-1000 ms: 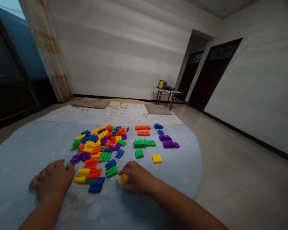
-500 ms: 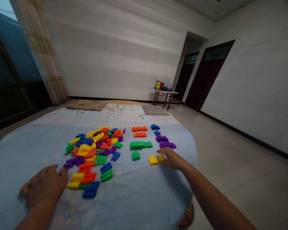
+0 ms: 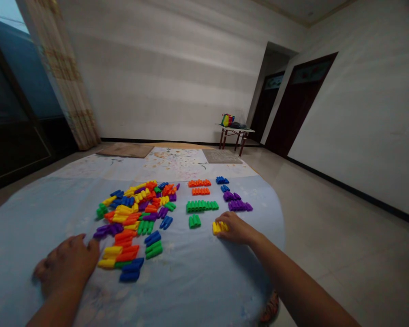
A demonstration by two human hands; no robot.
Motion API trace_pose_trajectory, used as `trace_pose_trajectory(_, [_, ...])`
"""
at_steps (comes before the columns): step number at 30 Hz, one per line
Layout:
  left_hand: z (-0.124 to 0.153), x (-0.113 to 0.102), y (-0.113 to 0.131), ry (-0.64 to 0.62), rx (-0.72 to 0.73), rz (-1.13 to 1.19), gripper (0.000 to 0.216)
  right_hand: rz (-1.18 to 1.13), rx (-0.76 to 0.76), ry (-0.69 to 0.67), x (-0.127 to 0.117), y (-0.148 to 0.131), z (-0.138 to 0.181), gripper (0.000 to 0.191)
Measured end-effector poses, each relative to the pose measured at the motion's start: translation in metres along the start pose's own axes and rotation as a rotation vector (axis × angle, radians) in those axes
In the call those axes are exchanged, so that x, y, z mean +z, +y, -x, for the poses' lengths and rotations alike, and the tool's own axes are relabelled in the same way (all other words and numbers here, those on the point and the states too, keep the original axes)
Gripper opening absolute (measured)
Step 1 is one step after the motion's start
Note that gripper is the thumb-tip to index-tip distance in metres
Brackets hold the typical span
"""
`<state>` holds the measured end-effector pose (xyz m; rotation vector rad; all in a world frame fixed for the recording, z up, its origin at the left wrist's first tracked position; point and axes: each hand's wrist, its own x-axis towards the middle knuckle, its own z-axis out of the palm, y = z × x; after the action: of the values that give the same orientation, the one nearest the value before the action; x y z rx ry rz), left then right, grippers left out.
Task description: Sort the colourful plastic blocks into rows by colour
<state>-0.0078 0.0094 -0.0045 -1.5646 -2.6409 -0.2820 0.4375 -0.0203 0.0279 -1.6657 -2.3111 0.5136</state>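
Observation:
My right hand [image 3: 236,227] has its fingers closed on a yellow toy building block at the right end of a yellow group [image 3: 219,227]; the fingers hide part of it. My left hand [image 3: 68,263] rests on the cloth with fingers apart and holds nothing. Just beyond its thumb lies a mixed pile of bullet-shaped plastic blocks [image 3: 126,210]. Sorted groups lie between the pile and the right side: orange blocks [image 3: 200,183], a green row [image 3: 202,205], a small green group [image 3: 194,221], blue blocks [image 3: 222,180] and purple blocks [image 3: 240,205].
A pale blue cloth [image 3: 191,281] covers the table. Two flat mats, one brown [image 3: 126,150] and one grey [image 3: 221,156], lie at its far end. Beyond, a small side table [image 3: 236,129] carries a colourful bag [image 3: 227,120]. The table's rounded edge runs along the right.
My right hand has moved slightly left, bringing its yellow block up against the other yellow blocks. The left hand stays on the cloth, and the view has shifted a little.

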Motion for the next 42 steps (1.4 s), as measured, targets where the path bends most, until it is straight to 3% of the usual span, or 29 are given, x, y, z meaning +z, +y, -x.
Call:
trace_pose_trajectory(11, [0.002, 0.0, 0.0, 0.023, -0.004, 0.033, 0.058, -0.066, -0.056, -0.06, 0.011, -0.033, -0.002, 0.051])
trace_pose_trajectory(18, [0.002, 0.001, -0.001, 0.022, -0.001, 0.027, 0.055, -0.084, -0.063, -0.058, 0.01, -0.028, -0.005, 0.062])
trace_pose_trajectory(24, [0.004, -0.001, -0.001, 0.036, -0.001, 0.053, 0.056, -0.107, -0.044, 0.056, 0.007, -0.027, -0.012, 0.054])
trace_pose_trajectory(28, [0.004, -0.001, 0.0, 0.033, -0.002, 0.053, 0.055, -0.091, -0.032, -0.008, 0.008, -0.032, -0.012, 0.058])
trace_pose_trajectory(31, [0.005, -0.002, 0.0, 0.037, -0.002, 0.029, 0.054, -0.06, -0.05, -0.045, 0.01, -0.035, -0.01, 0.049])
trace_pose_trajectory(42, [0.007, -0.005, 0.001, 0.029, 0.001, 0.065, 0.055, -0.083, -0.06, -0.02, 0.009, -0.031, -0.008, 0.054])
